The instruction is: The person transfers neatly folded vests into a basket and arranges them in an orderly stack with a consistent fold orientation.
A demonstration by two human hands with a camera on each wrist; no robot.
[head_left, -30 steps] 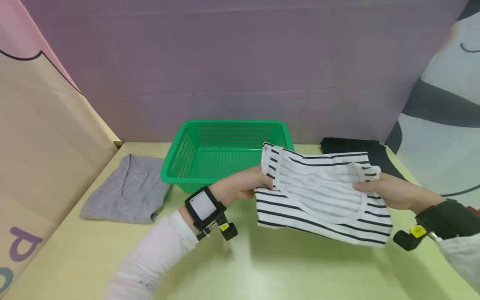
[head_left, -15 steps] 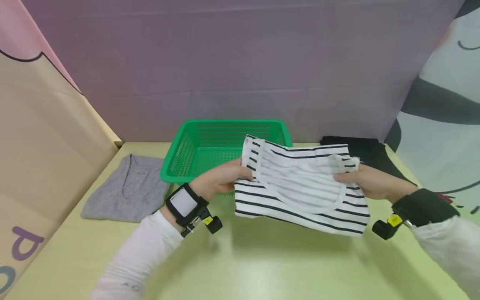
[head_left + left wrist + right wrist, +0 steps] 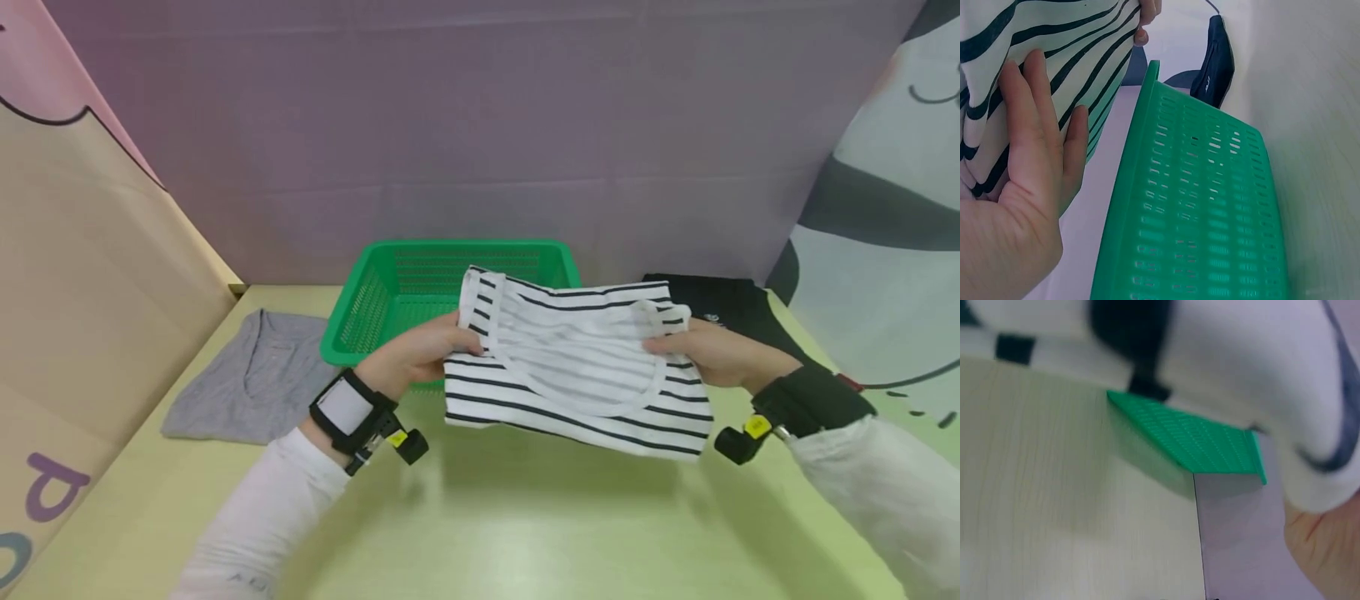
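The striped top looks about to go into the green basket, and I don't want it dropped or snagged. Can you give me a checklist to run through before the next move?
1. Left hand holds the striped top at its left edge: ok.
2. Right hand grips the right edge: ok.
3. Top lifted clear of the table: ok, a shadow lies beneath it.
4. Top stays folded flat between the hands: ok.
5. Green basket has room: cannot tell, the top hides part of its floor; the visible part is bare.
6. Grey shirt and black garment lie outside the basket: ok.
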